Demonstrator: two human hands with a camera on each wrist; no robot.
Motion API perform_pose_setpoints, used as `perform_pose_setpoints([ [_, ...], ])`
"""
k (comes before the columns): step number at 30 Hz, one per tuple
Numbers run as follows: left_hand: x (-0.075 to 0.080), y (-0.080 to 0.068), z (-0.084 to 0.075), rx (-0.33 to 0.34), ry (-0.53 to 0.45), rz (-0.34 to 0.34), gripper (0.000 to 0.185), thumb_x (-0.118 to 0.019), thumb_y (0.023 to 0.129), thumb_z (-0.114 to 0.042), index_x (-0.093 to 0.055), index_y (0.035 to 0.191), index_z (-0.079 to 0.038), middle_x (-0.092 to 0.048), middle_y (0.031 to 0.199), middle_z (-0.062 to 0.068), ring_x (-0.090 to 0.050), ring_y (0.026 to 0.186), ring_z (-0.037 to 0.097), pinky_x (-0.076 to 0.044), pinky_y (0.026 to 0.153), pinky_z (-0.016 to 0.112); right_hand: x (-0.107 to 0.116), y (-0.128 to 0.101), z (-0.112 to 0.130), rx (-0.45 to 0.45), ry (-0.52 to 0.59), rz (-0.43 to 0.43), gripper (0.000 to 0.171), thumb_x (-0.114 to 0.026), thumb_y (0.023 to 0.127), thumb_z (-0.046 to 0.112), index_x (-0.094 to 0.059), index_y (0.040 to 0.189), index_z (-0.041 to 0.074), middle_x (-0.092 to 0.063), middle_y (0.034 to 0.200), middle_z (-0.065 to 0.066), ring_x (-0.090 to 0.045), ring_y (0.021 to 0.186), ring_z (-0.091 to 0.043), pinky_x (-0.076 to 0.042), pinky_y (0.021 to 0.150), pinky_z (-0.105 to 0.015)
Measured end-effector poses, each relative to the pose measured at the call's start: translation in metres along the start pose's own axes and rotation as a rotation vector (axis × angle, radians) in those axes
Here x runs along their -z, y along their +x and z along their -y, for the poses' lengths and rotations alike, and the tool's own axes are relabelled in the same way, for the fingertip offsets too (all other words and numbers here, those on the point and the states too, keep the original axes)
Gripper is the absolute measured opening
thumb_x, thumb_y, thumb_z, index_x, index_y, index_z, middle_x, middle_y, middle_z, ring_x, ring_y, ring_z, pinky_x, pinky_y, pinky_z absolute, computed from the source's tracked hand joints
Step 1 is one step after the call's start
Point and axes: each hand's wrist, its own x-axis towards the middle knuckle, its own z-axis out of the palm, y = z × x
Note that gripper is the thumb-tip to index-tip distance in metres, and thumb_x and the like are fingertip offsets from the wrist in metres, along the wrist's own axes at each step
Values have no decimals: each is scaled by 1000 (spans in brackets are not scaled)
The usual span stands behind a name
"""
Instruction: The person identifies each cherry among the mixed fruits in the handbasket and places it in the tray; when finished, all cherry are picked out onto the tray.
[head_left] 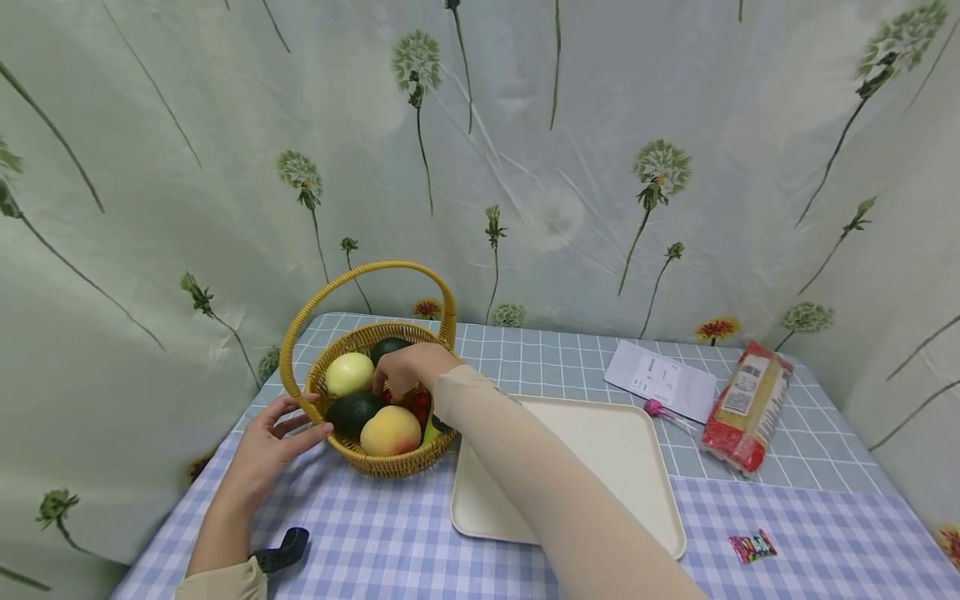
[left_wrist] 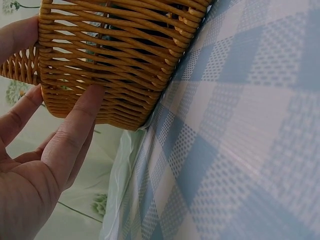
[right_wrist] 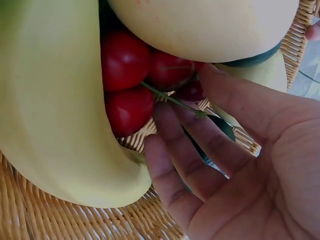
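Note:
A yellow wicker basket (head_left: 386,468) with a tall hoop handle stands at the left of the table. My left hand (head_left: 266,450) is at its left side, nearly straight fingers touching the woven wall and the thumb by the rim. Inside the basket is my right hand (head_left: 411,368), its thumb and curled fingertips around red cherries (right_wrist: 127,60) with a green stem. Around it lie a peach (head_left: 391,431), a pale green round fruit (head_left: 349,375), a dark green fruit (head_left: 354,414), another dark fruit (head_left: 388,345) and a yellow banana (right_wrist: 55,120). The fingertips are partly hidden behind the cherries.
Right of the basket lies a cream tray (head_left: 600,450), partly under my right forearm. Beyond it are a white labelled packet (head_left: 663,379), a pink lollipop (head_left: 655,407) and a red-and-clear noodle-like package (head_left: 747,408). A small candy wrapper (head_left: 753,546) is at the front right.

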Motion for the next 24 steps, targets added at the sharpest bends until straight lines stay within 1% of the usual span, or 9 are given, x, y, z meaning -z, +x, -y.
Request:
perform_pose_setpoints([
  [4,0,0,0,0,1,7,60,-83,97,-28,-55,147,-11,-39,165,4,-45,148,31,-50,89,15,1,-1,0,25,29,-21,37,-70,104,16,-72,136,34,-64,138,13,-55,108,-10,-52,89,-26],
  [8,0,0,1,6,-4,4,60,-83,97,-28,-55,147,-11,-40,164,4,-46,148,31,-50,89,15,2,1,1,76,18,-17,26,-69,106,18,-72,130,26,-66,129,11,-55,107,-9,-51,90,-25],
  [12,0,0,0,14,-4,2,62,-84,96,-29,-54,148,-11,-39,165,5,-46,148,32,-50,89,16,2,3,2,96,16,-16,19,-71,105,19,-72,124,23,-64,119,11,-54,102,-10,-50,86,-24],
  [14,0,0,0,21,-5,3,64,-84,96,-30,-53,149,-11,-38,166,5,-45,150,33,-49,89,16,2,3,2,100,28,-17,14,-71,105,18,-72,118,22,-64,114,9,-54,99,-10,-49,83,-24],
  [17,1,0,1,31,-8,3,64,-84,96,-30,-53,149,-12,-39,167,5,-44,151,34,-48,90,17,1,2,3,88,38,-20,6,-71,104,16,-72,106,22,-63,105,8,-54,93,-11,-47,78,-25],
  [19,1,0,1,32,-8,3,64,-84,96,-30,-53,149,-12,-39,167,6,-44,151,35,-48,90,18,1,1,3,84,42,-13,7,-70,104,15,-70,101,21,-63,101,7,-53,91,-11,-46,77,-25],
  [21,1,0,1,29,-6,4,64,-84,96,-30,-53,149,-12,-39,167,7,-44,151,36,-48,92,19,0,1,3,74,32,-18,6,-69,105,17,-70,102,22,-63,103,7,-53,91,-11,-46,78,-26],
  [22,1,0,1,27,-3,5,65,-84,96,-30,-53,150,-11,-39,167,7,-44,152,36,-48,92,20,-1,1,3,72,22,-20,6,-69,105,18,-70,106,23,-64,106,8,-54,93,-11,-46,79,-26],
  [24,1,0,1,26,3,5,65,-84,96,-30,-52,150,-11,-39,167,7,-44,152,37,-48,94,23,-1,1,3,53,10,-26,15,-69,106,21,-72,118,28,-66,119,10,-54,100,-9,-47,85,-26],
])
